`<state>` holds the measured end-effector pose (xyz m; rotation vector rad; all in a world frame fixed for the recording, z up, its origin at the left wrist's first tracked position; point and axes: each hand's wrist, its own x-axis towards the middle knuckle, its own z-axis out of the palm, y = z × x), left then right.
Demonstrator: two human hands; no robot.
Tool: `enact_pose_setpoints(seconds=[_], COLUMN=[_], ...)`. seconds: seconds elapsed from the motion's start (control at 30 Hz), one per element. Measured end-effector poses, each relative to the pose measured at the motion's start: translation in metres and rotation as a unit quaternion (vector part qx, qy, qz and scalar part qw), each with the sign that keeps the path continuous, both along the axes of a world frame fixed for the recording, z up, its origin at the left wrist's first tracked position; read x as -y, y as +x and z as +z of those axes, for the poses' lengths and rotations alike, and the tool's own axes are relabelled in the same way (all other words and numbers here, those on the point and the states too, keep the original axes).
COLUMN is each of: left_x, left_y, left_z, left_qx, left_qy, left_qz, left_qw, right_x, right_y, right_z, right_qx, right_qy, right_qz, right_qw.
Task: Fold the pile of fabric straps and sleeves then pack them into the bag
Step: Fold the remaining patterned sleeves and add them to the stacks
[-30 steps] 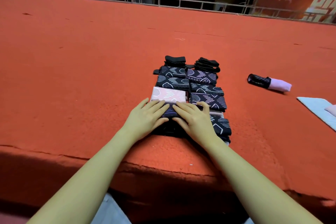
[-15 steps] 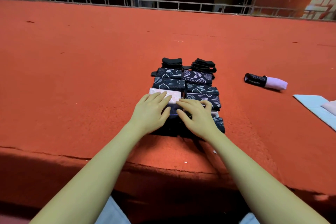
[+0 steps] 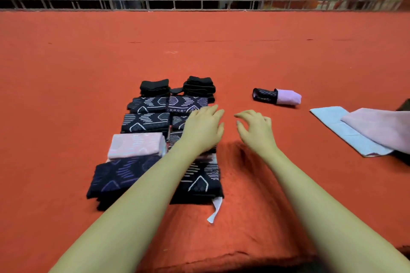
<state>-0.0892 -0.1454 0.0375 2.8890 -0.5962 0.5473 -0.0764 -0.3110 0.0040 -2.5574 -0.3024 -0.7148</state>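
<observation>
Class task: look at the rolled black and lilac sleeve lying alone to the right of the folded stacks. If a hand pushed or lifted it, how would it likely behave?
The rolled sleeve is tube-shaped and lies on its side, so a push would probably roll it. It looks like soft knit, so likely light and floppy, perhaps unrolling when lifted. The red cloth surface should grip it, not let it slide.

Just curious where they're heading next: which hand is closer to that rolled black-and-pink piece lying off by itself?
Right. The right hand hovers open just short of the rolled piece; the left hand is farther, over the folded stacks.
</observation>
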Motion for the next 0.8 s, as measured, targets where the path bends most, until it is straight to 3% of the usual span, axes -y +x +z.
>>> enact_pose_setpoints(seconds=[0.17,0.4,0.8], left_x=[0.066,0.149,0.195], left_y=[0.071,0.163,0.244], left_z=[-0.011,-0.047,-0.103], left_qx=[-0.051,-0.092,-0.113], left_qy=[0.018,-0.011,-0.048], left_qz=[-0.017,-0.034,-0.03], left_qw=[0.998,0.995,0.992], right_x=[0.065,0.144,0.192], right_y=[0.062,0.137,0.213], right_z=[-0.011,-0.04,-0.07], right_qx=[-0.056,-0.11,-0.063], right_qy=[0.028,-0.008,-0.121], right_qz=[-0.1,-0.185,-0.243], right_qw=[0.993,0.977,0.961])
